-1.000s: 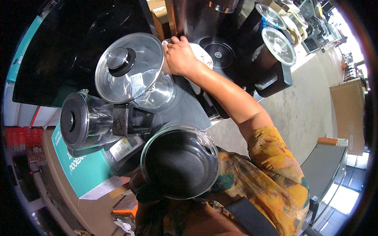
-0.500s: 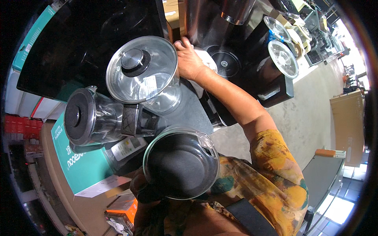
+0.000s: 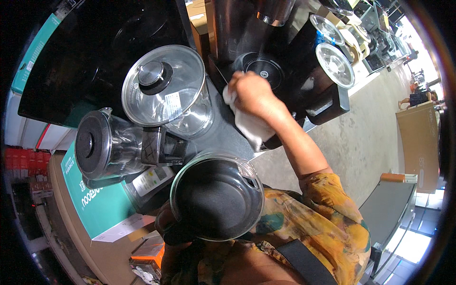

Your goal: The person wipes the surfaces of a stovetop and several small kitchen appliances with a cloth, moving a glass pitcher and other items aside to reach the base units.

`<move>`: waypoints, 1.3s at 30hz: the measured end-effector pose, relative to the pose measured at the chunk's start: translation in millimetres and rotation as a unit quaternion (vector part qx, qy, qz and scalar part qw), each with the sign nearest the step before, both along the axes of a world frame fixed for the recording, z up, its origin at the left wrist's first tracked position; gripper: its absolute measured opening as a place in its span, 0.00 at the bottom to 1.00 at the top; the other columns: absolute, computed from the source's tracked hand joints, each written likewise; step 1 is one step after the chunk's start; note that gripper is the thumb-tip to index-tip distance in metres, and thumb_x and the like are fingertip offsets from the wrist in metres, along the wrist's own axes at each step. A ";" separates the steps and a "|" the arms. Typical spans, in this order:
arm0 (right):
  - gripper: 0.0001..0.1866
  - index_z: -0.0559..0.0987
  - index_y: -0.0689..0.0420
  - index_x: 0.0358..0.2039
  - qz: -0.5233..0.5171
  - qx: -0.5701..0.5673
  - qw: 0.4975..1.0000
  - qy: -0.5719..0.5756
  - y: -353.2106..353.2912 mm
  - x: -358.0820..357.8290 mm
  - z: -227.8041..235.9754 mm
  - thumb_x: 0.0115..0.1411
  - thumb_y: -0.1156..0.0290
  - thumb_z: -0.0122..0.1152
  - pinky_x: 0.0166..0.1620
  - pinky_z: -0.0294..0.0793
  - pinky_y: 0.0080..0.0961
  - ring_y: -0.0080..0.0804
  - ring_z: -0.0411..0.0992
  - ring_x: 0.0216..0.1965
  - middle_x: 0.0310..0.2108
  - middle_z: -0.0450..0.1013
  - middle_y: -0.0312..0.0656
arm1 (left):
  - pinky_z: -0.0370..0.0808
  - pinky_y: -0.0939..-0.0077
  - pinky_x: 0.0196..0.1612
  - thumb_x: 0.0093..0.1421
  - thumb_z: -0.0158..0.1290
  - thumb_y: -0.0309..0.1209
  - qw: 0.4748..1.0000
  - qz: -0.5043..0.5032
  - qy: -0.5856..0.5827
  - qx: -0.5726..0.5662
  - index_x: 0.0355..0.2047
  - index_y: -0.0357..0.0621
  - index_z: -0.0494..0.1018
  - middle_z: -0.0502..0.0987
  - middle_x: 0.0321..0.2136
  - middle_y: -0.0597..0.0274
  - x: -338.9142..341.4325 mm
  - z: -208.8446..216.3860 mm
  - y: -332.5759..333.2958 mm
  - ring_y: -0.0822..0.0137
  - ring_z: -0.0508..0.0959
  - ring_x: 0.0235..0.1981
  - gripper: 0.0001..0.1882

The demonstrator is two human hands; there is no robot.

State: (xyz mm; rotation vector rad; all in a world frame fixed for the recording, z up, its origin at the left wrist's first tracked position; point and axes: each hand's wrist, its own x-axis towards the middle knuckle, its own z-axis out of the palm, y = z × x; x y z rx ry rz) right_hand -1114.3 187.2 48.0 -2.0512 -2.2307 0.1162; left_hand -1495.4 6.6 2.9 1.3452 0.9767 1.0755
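Dark counter (image 3: 223, 133): white cloth (image 3: 249, 126) bunched under right hand (image 3: 254, 92).

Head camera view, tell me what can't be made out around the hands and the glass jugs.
- Left hand: head view, mostly hidden under the glass jug with the black lid; its grip cannot be seen.
- White cloth: partly covered by the right hand; its full extent is hidden.
- Surface under the cloth: dark and glossy, detail lost.
- Shelf items at the upper right: too small and bent by the fisheye rim.
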 end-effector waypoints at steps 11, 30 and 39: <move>0.27 0.81 0.66 0.39 -0.204 0.240 0.949 0.029 53.4 15.3 -44.4 0.48 0.54 0.64 0.54 0.67 0.47 0.50 0.65 0.53 0.51 0.67 0.56 | 0.72 0.65 0.49 0.41 0.68 0.36 1.000 -0.011 -0.006 -0.011 0.47 0.33 0.72 0.75 0.47 0.53 -10.8 0.8 -6.4 0.60 0.75 0.46 0.33; 0.18 0.75 0.67 0.43 -0.235 0.458 0.497 0.699 48.0 45.7 1.6 0.58 0.67 0.65 0.33 0.74 0.20 0.24 0.75 0.29 0.33 0.77 0.41 | 0.72 0.64 0.50 0.37 0.69 0.38 0.999 0.001 -0.029 -0.030 0.49 0.32 0.71 0.75 0.49 0.52 -3.5 5.8 6.0 0.59 0.75 0.48 0.38; 0.26 0.72 0.70 0.44 -0.325 0.408 0.824 0.222 88.6 11.3 -36.1 0.43 0.74 0.64 0.58 0.65 0.43 0.56 0.60 0.55 0.52 0.62 0.56 | 0.75 0.70 0.43 0.58 0.56 0.33 0.994 0.006 -0.016 -0.106 0.45 0.37 0.71 0.77 0.37 0.59 20.7 33.4 20.3 0.66 0.76 0.38 0.17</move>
